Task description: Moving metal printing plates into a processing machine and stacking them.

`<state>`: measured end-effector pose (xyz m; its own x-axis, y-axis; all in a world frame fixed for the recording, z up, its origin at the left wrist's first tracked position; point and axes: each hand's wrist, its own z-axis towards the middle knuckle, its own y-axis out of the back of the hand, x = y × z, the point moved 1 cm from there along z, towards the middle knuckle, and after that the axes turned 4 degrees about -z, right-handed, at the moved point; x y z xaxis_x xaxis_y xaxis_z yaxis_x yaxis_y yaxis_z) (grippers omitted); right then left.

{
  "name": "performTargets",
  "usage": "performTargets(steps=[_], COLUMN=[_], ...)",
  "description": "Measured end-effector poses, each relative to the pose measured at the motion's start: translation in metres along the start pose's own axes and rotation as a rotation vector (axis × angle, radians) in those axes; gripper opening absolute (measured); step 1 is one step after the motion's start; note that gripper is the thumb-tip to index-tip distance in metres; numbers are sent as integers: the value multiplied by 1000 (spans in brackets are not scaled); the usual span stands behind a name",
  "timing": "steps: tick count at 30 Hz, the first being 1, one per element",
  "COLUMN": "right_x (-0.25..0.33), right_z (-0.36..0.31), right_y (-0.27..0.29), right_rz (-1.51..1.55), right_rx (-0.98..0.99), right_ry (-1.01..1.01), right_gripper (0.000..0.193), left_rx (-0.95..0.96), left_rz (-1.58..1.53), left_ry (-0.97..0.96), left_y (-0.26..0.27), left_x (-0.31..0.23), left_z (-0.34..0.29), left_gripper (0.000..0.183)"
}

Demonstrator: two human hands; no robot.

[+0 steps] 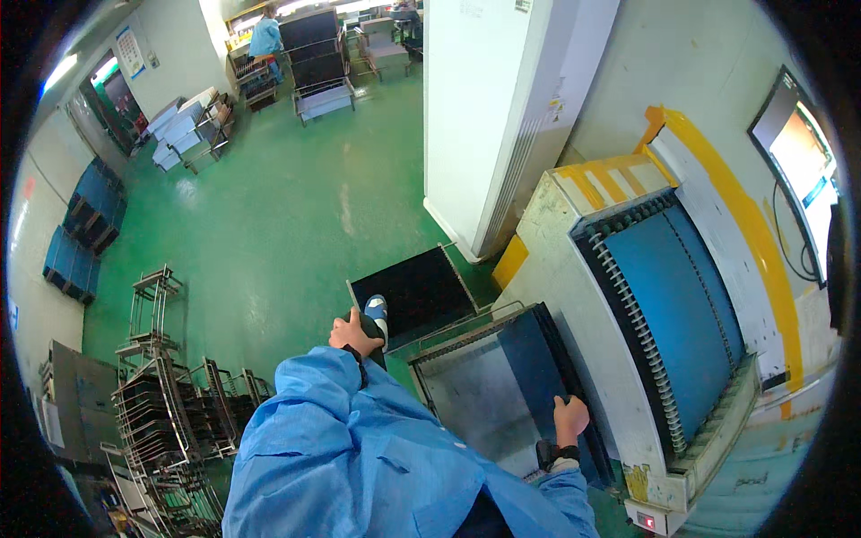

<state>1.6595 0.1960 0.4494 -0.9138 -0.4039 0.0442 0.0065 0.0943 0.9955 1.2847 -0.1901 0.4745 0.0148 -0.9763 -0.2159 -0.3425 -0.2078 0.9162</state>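
My left hand (356, 334) rests on my bent knee, its fingers laid over the dark trouser leg and holding no object. Just beyond it, my blue and white shoe (377, 309) is on a flat black platform (421, 291) with a metal frame. Lower right, my right hand (570, 420) is closed on the upper edge of a dark blue panel (538, 368). That panel stands in a wire-edged rack (421, 386), beside a pale grey sheet (480, 390). The fingertips of the right hand are hidden behind the edge.
A machine (529, 269) with a blue belt bed (677, 314) stands close on my right, under a screen (798, 152). A white column (475, 108) rises ahead. Metal racks (170, 394) crowd the left. A person in blue (266, 38) is far off beside carts.
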Motion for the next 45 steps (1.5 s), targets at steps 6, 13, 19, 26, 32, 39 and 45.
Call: performTargets(steps=[6, 13, 19, 26, 32, 39, 45], right_x=[-2, 3, 3, 3, 5, 6, 7], right_z=[4, 2, 3, 3, 5, 3, 1], right_y=[1, 5, 5, 5, 7, 8, 11], right_rz=[-21, -6, -19, -38, -55, -20, -24], right_rx=[21, -14, -26, 47, 52, 40, 22], right_ry=[-7, -8, -7, -26, -44, -51, -46], right_gripper=[39, 38, 38, 40, 39, 36, 35], left_rx=[-10, -46, -59, -75, -36, -15, -10], left_rz=[0, 21, 20, 14, 25, 7, 8], left_ry=[-13, -24, -20, -19, 5, 3, 8], left_y=[-1, -6, -4, -7, 0, 3, 4], left_x=[-5, -8, -9, -4, -10, -9, -12], left_z=[1, 4, 5, 11, 11, 10, 8], left_gripper=[110, 109, 108, 105, 104, 103, 103])
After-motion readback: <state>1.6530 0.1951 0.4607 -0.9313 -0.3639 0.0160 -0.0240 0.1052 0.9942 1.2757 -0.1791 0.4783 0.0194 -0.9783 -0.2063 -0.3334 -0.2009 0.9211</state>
